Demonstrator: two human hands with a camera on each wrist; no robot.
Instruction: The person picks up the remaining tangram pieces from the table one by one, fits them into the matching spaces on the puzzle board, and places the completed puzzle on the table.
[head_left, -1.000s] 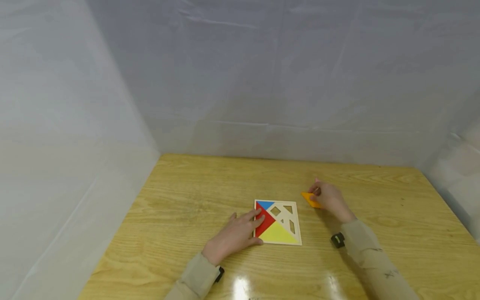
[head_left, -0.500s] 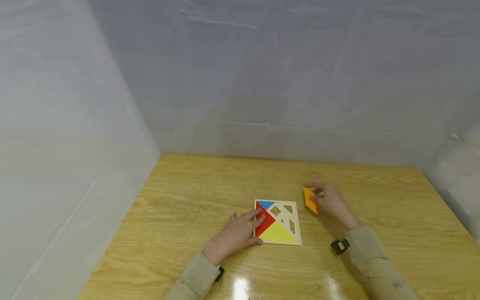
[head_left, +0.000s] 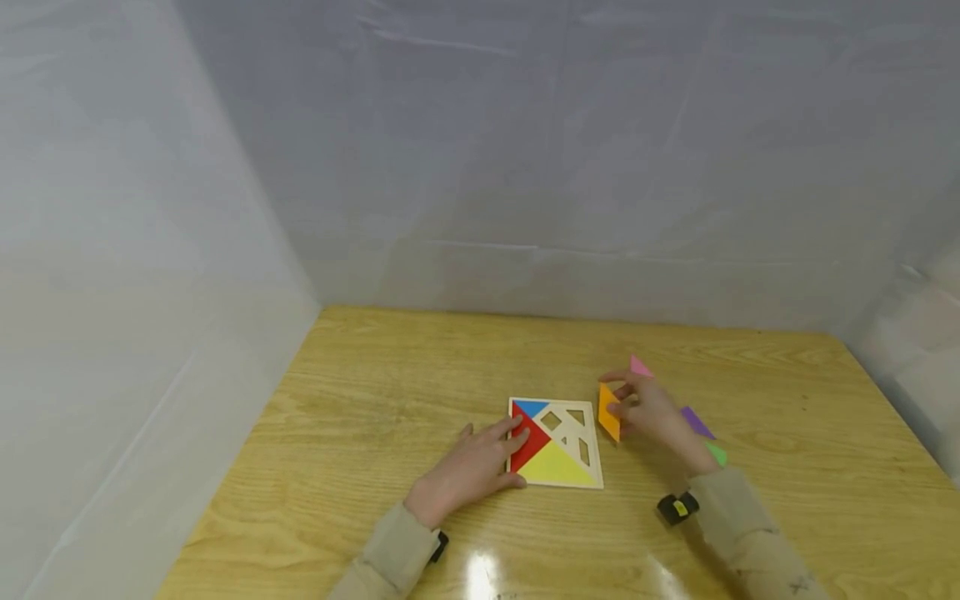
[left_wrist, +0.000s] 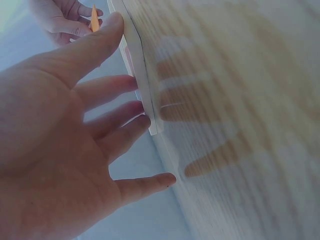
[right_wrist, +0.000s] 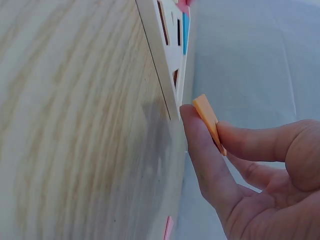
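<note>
A square wooden tangram board [head_left: 597, 454] lies on the table with blue, red and yellow pieces set in its left and front parts; several cut-outs show on its right. My left hand [head_left: 467, 475] rests with spread, fairly straight fingers on the board's left side, over the red piece [head_left: 534, 442]. Just off the board's right edge, my right hand [head_left: 654, 408] pinches a four-sided orange tangram piece [head_left: 608, 413] between thumb and fingers. The right wrist view shows this piece [right_wrist: 207, 117] tilted on edge, near the board's corner.
A pink piece [head_left: 640, 366] lies behind the right hand, partly covered by it. To the right of that hand are a purple piece [head_left: 698, 422] and a green piece [head_left: 717, 452], partly hidden by the wrist. Pale sheeting [head_left: 480, 208] rises behind the wooden table [head_left: 375, 375].
My right hand has lifted the orange piece, tipped it upright and brought it left and nearer toward the board. The purple and green pieces have come into sight. The left hand stays put.
</note>
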